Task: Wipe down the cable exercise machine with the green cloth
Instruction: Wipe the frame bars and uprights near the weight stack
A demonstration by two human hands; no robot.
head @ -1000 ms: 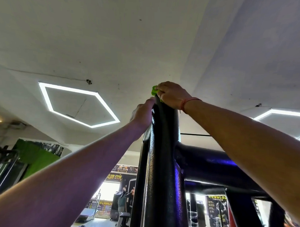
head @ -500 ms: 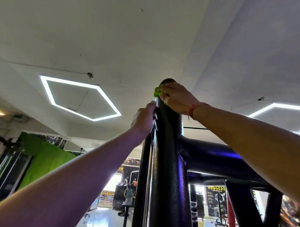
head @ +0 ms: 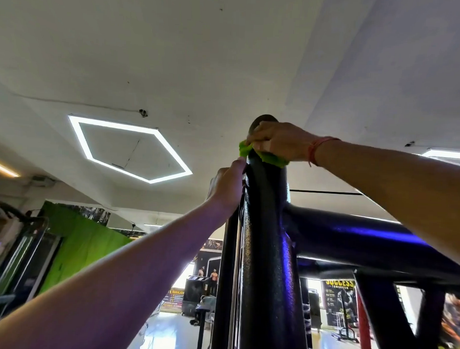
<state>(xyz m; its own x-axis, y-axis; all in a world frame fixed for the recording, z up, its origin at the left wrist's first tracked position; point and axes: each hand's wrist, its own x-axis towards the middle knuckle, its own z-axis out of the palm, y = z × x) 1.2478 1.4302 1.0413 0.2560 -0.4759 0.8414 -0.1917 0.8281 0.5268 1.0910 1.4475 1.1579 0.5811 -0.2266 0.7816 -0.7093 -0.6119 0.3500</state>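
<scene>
The view looks steeply up a black post (head: 268,254) of the cable machine toward a white ceiling (head: 201,56). The post is a thick round tube with a glossy, finely pebbled finish that catches purple-blue glints; a similar fat tube, the crossbar (head: 352,236), branches off it to the right, and thinner black struts run below that. Just left of the post stands a slimmer black upright with a bright metal rod between them.

The right hand (head: 282,143) sits at the very top of the post, fingers curled over the cloth (head: 271,157), its grip clenched on the fabric and pressing it to the tube. The cloth is bright green, soft and crumpled, and pokes out under the fingers on both sides, wrapped partly round the post just below its rounded cap. A red thread band (head: 318,148) circles that wrist.

The left hand (head: 227,187) is just below, on the post's left edge, fingers curled toward the gap beside it; whether its grip closes on the post or only rests there cannot be told.

A hexagonal strip light (head: 128,147) glows on the ceiling. Far below lie a shiny floor, posters and a green wall panel (head: 83,247).
</scene>
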